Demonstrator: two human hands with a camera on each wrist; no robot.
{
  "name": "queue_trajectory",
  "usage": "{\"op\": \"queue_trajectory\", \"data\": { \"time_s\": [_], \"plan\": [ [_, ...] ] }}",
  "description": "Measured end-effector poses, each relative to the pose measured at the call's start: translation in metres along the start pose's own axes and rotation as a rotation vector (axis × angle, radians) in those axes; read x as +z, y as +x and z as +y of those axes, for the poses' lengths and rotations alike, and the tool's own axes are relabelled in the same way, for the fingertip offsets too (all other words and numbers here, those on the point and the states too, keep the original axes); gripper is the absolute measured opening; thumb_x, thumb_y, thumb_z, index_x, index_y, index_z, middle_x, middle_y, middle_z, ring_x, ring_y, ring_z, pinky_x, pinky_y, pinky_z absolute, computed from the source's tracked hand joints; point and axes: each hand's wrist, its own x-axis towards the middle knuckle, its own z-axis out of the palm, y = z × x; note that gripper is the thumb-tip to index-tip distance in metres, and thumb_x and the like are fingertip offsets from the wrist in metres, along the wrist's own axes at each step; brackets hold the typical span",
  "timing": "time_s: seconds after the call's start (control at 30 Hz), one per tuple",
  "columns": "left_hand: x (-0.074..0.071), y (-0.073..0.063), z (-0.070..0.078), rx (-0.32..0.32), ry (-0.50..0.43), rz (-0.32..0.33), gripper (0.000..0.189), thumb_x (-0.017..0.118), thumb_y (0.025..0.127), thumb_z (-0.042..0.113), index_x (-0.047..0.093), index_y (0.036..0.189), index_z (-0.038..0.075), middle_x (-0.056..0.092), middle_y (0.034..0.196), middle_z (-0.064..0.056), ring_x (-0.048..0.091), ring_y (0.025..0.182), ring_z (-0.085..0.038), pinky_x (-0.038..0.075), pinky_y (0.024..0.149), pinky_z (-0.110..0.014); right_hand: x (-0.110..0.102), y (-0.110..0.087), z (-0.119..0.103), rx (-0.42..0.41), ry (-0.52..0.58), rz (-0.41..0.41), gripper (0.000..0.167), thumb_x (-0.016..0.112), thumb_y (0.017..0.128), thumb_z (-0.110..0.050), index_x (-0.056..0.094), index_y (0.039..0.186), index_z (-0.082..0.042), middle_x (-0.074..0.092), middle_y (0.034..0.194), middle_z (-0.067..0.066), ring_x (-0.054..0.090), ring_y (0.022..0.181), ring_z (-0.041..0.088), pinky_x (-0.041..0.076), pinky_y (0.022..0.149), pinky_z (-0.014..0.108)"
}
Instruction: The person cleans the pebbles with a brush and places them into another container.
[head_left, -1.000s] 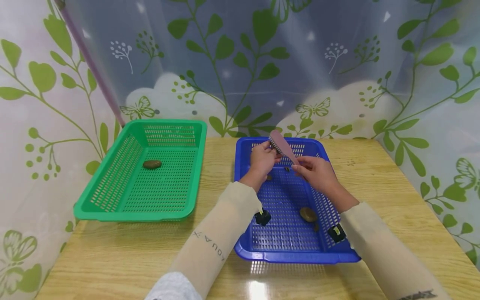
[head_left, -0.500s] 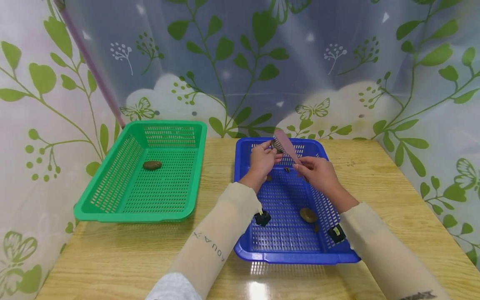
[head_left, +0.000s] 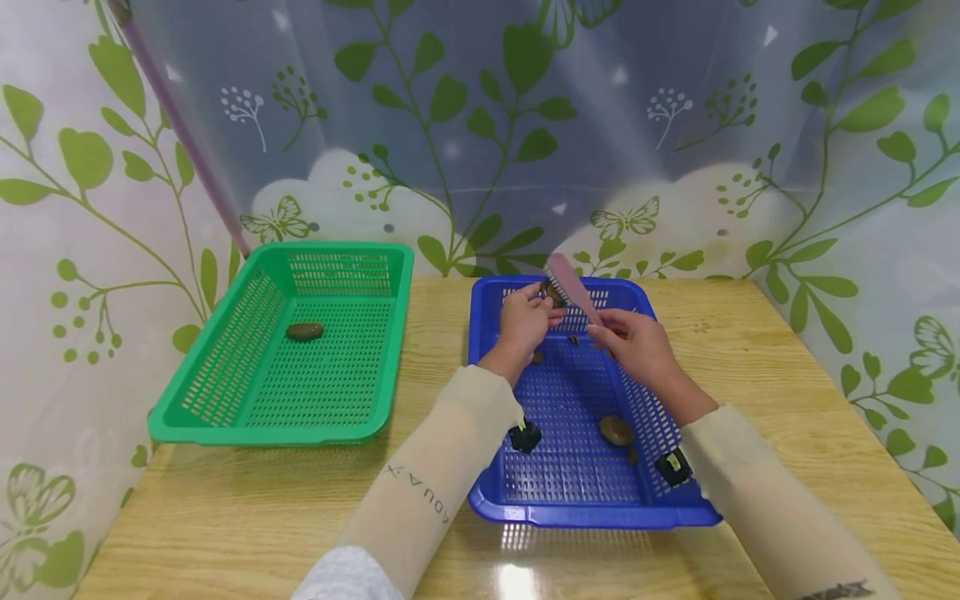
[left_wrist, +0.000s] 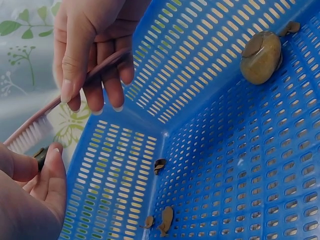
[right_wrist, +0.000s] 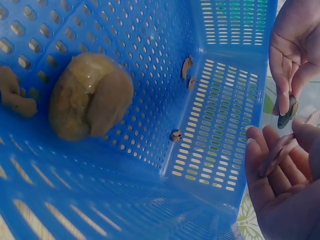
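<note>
Head view: my left hand (head_left: 523, 323) is pinching a small dark stone (right_wrist: 286, 118) above the far end of a blue basket (head_left: 592, 517), while my right hand (head_left: 637, 343) is gripping the handle of a pink brush (head_left: 573, 290). Relative to the left grip, the small dark stone is lying at the fingertips, one end projecting beyond the thumb; relative to the right grip, it is sitting past the fingers, near the brush head. In the left wrist view, the handle is running between my right thumb and fingers, and the white bristles (left_wrist: 35, 136) are facing the stone; whether they are touching it, I cannot tell. Below, a larger yellowish-brown stone (left_wrist: 262, 62) with a brown patch is resting in the blue basket, well apart from both grips. Brown fragments (left_wrist: 167, 219) are lying near the far wall. To the left, a green basket (head_left: 270, 433) is holding an elongated brown stone (head_left: 304, 332); both baskets are standing on a wooden table (head_left: 750, 333).
</note>
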Motion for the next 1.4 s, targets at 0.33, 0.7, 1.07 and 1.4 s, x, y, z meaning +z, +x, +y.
{"op": "queue_trajectory", "data": {
  "time_s": [0.33,0.7,1.07,1.4],
  "plan": [
    [0.0004,0.0003,-0.0024,0.025,0.003,-0.006,0.038,0.047,0.100,-0.001,0.049,0.138,-0.005,0.065,0.119,-0.023,0.070,0.096,-0.029,0.058,0.074,-0.026,0.0006,-0.0015,-0.0009,-0.001,-0.025,-0.052,0.042,0.055,0.100,-0.027,0.057,0.131,0.002,0.070,0.106,0.020,0.069,0.090,0.031,0.051,0.065,0.031],
    [0.0008,-0.0016,-0.0006,0.011,0.062,0.004,0.040,0.050,0.101,0.005,0.047,0.140,-0.002,0.066,0.120,-0.019,0.071,0.093,-0.025,0.057,0.080,-0.031,-0.0001,-0.0019,-0.0015,-0.023,-0.068,-0.019,0.038,0.056,0.100,-0.023,0.061,0.127,0.003,0.071,0.098,0.019,0.069,0.087,0.032,0.047,0.061,0.031],
    [0.0002,-0.0010,-0.0013,0.009,0.033,-0.001,0.042,0.051,0.100,0.002,0.046,0.141,-0.004,0.064,0.122,-0.022,0.071,0.094,-0.027,0.058,0.076,-0.029,-0.0005,-0.0024,-0.0012,0.017,-0.096,0.016,0.041,0.056,0.100,-0.025,0.059,0.128,0.005,0.070,0.105,0.021,0.070,0.089,0.032,0.052,0.063,0.030],
    [0.0008,0.0011,-0.0030,0.003,0.018,0.004,0.042,0.052,0.100,0.003,0.047,0.141,-0.001,0.063,0.124,-0.021,0.071,0.092,-0.026,0.058,0.077,-0.030,-0.0014,-0.0027,-0.0008,0.028,-0.034,0.053,0.042,0.057,0.099,-0.025,0.058,0.129,0.006,0.068,0.112,0.022,0.070,0.091,0.033,0.057,0.066,0.032]
  ]
}}
